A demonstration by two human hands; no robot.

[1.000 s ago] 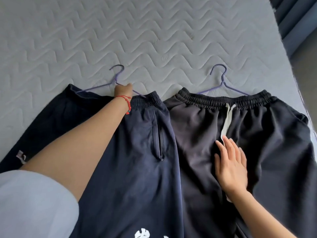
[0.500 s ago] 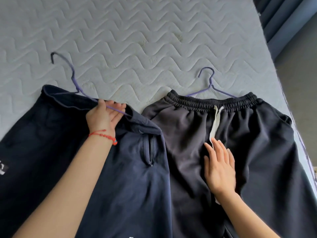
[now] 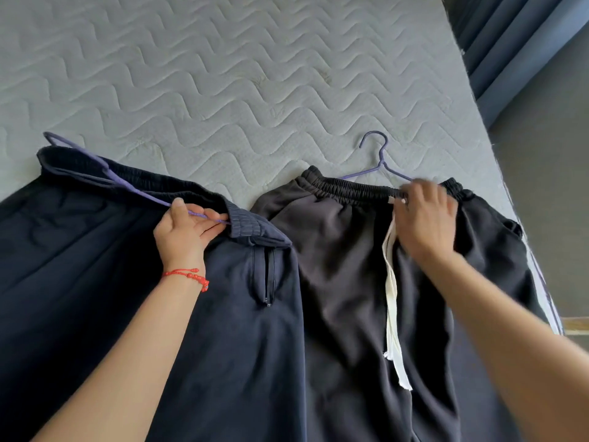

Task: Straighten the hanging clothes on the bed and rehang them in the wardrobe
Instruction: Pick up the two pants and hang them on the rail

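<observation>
Navy trousers (image 3: pixel 127 314) and grey trousers (image 3: pixel 350 282) lie side by side on the bed (image 3: pixel 223 74). Left hand (image 3: pixel 186 232) pinches the navy pair's hanger (image 3: pixel 105 169); right hand (image 3: pixel 427 215) (blurred) is on the grey waistband, grip indeterminate.

Right hand (image 3: pixel 425 215) is motion-blurred at the black trousers' (image 3: pixel 344 266) waistband, so can't tell if the fingers grip cloth or the right hanger (image 3: pixel 381 164), whose lower bar is hidden inside the waistband. Left hanger (image 3: pixel 127 183) is partly buried in the navy trousers (image 3: pixel 95 282); its hook is half hidden behind the waistband. Both trouser legs are cut off at the bottom edge
</observation>
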